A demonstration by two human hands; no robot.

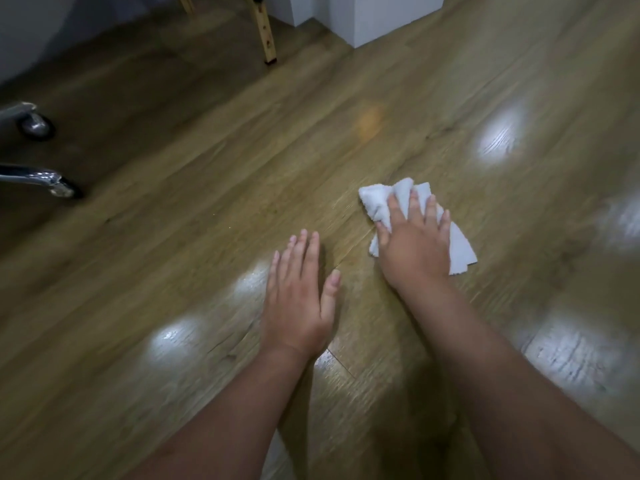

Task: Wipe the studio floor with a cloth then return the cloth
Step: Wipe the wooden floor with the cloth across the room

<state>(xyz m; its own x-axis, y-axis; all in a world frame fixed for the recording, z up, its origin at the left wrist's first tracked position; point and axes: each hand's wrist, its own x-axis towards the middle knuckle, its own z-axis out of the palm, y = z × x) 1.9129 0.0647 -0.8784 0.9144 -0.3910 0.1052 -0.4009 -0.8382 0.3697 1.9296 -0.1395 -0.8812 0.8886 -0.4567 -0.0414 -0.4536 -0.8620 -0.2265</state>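
A white crumpled cloth (377, 202) lies on the wooden floor (207, 168) right of the middle. My right hand (415, 247) presses down on it, fingers spread and dug into its folds, so most of the cloth's middle is hidden. My left hand (298, 303) rests flat on the bare floor, palm down, fingers together, a short way left of the cloth and holding nothing.
Two chrome chair legs with castors (36, 124) (62, 187) reach in from the left edge. A wooden furniture leg (266, 36) stands at the top centre, with a white block or wall corner (381, 15) beside it. Bright light patches (498, 136) glare off the floor.
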